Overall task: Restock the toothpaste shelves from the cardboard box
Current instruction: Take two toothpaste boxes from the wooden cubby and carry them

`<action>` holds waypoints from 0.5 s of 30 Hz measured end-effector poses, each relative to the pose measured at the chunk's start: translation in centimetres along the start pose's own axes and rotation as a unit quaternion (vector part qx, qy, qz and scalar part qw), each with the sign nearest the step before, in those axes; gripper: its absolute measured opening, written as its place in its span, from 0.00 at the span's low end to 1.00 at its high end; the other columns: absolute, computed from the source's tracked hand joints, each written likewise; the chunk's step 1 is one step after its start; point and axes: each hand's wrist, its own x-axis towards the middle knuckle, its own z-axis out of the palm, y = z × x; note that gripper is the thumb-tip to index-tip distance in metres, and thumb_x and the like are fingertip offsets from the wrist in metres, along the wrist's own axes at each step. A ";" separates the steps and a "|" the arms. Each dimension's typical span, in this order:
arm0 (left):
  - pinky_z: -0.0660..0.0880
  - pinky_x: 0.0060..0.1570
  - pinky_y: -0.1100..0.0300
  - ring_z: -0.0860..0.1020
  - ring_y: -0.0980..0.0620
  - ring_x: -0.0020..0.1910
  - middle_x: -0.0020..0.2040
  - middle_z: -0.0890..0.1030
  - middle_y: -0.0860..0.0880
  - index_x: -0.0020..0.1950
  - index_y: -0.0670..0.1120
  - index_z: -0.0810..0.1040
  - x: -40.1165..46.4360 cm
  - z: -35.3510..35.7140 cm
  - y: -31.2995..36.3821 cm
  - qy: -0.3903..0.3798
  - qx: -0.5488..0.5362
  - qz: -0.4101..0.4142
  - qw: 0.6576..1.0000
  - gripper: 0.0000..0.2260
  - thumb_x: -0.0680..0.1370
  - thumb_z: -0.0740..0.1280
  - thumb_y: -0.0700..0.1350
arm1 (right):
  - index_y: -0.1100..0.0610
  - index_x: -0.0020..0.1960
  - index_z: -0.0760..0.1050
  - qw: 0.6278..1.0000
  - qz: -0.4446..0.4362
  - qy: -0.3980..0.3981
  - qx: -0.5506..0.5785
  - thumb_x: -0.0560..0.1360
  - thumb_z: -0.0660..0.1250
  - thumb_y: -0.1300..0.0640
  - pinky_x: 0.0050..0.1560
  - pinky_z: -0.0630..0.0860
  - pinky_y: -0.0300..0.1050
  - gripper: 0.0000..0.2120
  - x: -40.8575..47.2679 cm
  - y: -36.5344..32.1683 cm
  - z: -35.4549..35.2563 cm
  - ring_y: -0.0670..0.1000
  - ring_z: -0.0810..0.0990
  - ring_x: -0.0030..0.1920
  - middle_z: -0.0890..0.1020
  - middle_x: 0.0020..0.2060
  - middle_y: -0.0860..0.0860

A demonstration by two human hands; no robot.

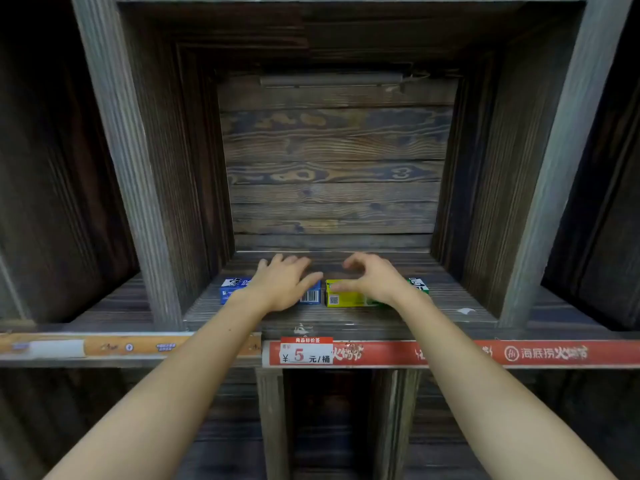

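1. While two toothpaste cartons already lie end to end along the front edge of the wooden shelf [450, 299], most of it is bare, so restocking looks barely begun.
2. The left hand [282, 284] rests with straight fingers on the blue carton [310, 296]; the right hand [372, 277] hovers over the yellow-green carton [341, 298], fingers loosely curled, apparently gripping nothing.
3. The cardboard box is out of view; wrists hide the cartons' middles, and the price tag [306, 351] is partly blurred.

Bare forearms [194, 375] — no sleeves.
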 end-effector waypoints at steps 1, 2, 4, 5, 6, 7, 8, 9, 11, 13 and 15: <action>0.57 0.73 0.37 0.62 0.43 0.75 0.76 0.68 0.47 0.77 0.50 0.65 -0.1 0.2 0.1 -0.040 0.038 -0.011 0.998 0.28 0.83 0.49 0.65 | 0.52 0.67 0.76 0.998 -0.002 -0.009 -0.055 0.66 0.79 0.39 0.66 0.72 0.47 0.35 0.0 0.0 0.1 0.51 0.76 0.64 0.79 0.64 0.50; 0.55 0.74 0.37 0.61 0.43 0.76 0.77 0.67 0.47 0.78 0.50 0.63 -0.2 0.3 0.2 -0.070 0.066 -0.020 0.995 0.30 0.82 0.47 0.66 | 0.52 0.69 0.75 0.994 0.002 -0.021 -0.109 0.66 0.78 0.36 0.67 0.72 0.49 0.37 0.0 -0.1 0.1 0.53 0.76 0.65 0.79 0.66 0.51; 0.53 0.75 0.36 0.59 0.42 0.77 0.78 0.64 0.46 0.80 0.49 0.60 -0.4 1.6 0.2 -0.095 0.074 -0.036 0.992 0.32 0.82 0.46 0.67 | 0.52 0.70 0.73 0.980 0.004 -0.031 -0.198 0.67 0.74 0.31 0.66 0.70 0.51 0.39 0.0 0.5 0.9 0.55 0.76 0.65 0.79 0.66 0.51; 0.54 0.74 0.36 0.60 0.42 0.77 0.78 0.63 0.46 0.80 0.49 0.58 -0.3 2.2 0.2 -0.087 0.077 -0.036 0.993 0.32 0.82 0.47 0.67 | 0.52 0.70 0.72 0.972 -0.003 -0.021 -0.235 0.68 0.71 0.28 0.65 0.70 0.51 0.39 0.1 0.8 1.3 0.55 0.76 0.64 0.79 0.65 0.52; 0.54 0.74 0.36 0.60 0.42 0.76 0.78 0.64 0.46 0.80 0.49 0.58 -0.4 2.7 0.2 -0.075 0.083 -0.036 0.993 0.32 0.82 0.47 0.67 | 0.52 0.70 0.72 0.964 -0.011 -0.004 -0.266 0.69 0.68 0.26 0.64 0.69 0.51 0.39 0.1 1.0 1.7 0.55 0.76 0.64 0.79 0.64 0.52; 0.55 0.73 0.35 0.61 0.42 0.76 0.77 0.64 0.46 0.79 0.49 0.59 -0.4 3.0 0.3 -0.062 0.092 -0.034 0.993 0.31 0.82 0.48 0.66 | 0.51 0.69 0.72 0.958 -0.021 0.014 -0.286 0.70 0.66 0.25 0.64 0.68 0.52 0.39 0.2 1.3 2.0 0.55 0.76 0.63 0.79 0.63 0.52; 0.56 0.73 0.35 0.62 0.42 0.75 0.76 0.65 0.45 0.79 0.49 0.60 -0.4 3.1 0.4 -0.050 0.100 -0.031 0.993 0.30 0.83 0.48 0.65 | 0.51 0.68 0.72 0.954 -0.029 0.029 -0.298 0.70 0.64 0.25 0.65 0.67 0.52 0.38 0.1 1.4 2.3 0.55 0.76 0.64 0.79 0.63 0.52; 0.56 0.73 0.35 0.63 0.42 0.75 0.76 0.66 0.45 0.78 0.49 0.60 -0.5 3.1 0.5 -0.042 0.103 -0.032 0.993 0.29 0.83 0.48 0.65 | 0.51 0.68 0.72 0.950 -0.035 0.041 -0.307 0.71 0.63 0.25 0.66 0.67 0.53 0.38 0.1 1.6 2.6 0.55 0.75 0.64 0.79 0.64 0.52; 0.57 0.73 0.35 0.63 0.42 0.74 0.75 0.66 0.45 0.78 0.49 0.61 -0.4 3.3 0.6 -0.034 0.104 -0.035 0.993 0.29 0.83 0.49 0.65 | 0.52 0.69 0.71 0.946 -0.041 0.049 -0.318 0.72 0.62 0.25 0.66 0.66 0.53 0.37 0.0 1.8 2.8 0.55 0.75 0.65 0.78 0.64 0.52; 0.57 0.73 0.35 0.64 0.42 0.74 0.75 0.67 0.45 0.78 0.49 0.62 -0.4 3.5 0.5 -0.026 0.107 -0.039 0.993 0.29 0.82 0.49 0.65 | 0.52 0.68 0.71 0.944 -0.047 0.059 -0.320 0.72 0.62 0.25 0.65 0.66 0.52 0.37 0.0 2.0 3.0 0.55 0.75 0.65 0.79 0.64 0.52; 0.58 0.72 0.36 0.65 0.43 0.73 0.74 0.69 0.46 0.77 0.49 0.63 -0.4 3.8 0.4 -0.010 0.103 -0.044 0.994 0.30 0.82 0.49 0.66 | 0.52 0.67 0.72 0.944 -0.050 0.074 -0.319 0.72 0.62 0.25 0.64 0.65 0.52 0.36 -0.1 2.0 3.1 0.55 0.75 0.64 0.79 0.63 0.52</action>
